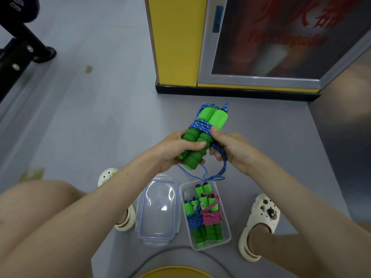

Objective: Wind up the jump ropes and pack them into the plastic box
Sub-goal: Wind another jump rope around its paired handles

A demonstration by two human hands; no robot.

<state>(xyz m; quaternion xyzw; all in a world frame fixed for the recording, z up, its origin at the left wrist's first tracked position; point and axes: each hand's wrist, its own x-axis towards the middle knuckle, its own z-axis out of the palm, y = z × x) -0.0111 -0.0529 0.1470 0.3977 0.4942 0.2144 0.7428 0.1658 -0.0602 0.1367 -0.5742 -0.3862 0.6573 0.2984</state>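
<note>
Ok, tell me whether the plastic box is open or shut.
Open: its lid lies on the floor beside the plastic box.

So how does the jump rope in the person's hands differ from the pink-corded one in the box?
The held rope has a blue cord, the pink-corded rope a pink one. The held rope is partly wound, cord hanging loose below the right hand; the pink-corded rope is fully bundled. The held rope is gripped by the left hand above the floor; the pink-corded rope lies in the plastic box. Both have green handles.

Yellow pillar point(176, 41) beside glass-fronted cabinet point(261, 79), grey floor point(100, 117).
</note>
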